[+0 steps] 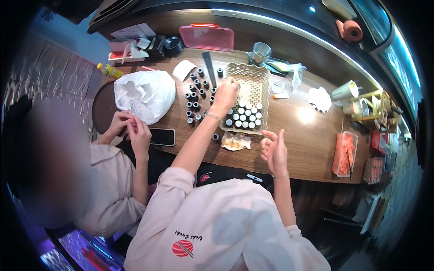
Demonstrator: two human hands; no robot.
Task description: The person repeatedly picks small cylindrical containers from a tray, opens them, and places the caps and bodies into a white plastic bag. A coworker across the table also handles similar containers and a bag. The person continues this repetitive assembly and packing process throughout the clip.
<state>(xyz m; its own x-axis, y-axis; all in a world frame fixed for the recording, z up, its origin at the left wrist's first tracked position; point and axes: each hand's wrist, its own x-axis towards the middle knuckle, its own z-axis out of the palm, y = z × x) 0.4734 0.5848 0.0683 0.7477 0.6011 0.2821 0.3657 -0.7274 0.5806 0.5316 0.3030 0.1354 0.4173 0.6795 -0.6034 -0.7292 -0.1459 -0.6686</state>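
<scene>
My left hand (226, 97) reaches over the left rim of a woven beige basket (266, 88), its fingers closed together. Whatever they hold, if anything, I cannot make out. White-capped small dark bottles (246, 116) stand packed in the near part of the basket. To the left of my left arm, several small dark bottles (193, 97) stand loose on the table. My right hand (275, 151) is held near the basket's near right corner, thumb and fingers apart, with nothing in it. Below the basket lies a crumpled white wrapper (236, 141) with something brownish-yellow on it.
At my left a co-worker's hands (129, 128) meet beside a white plastic bag (156, 92) and a phone (162, 137). A brown wooden table (303, 144) carries a tub of orange food (346, 153) on the right. A glass (261, 52) and a pink-lidded box (207, 37) stand behind.
</scene>
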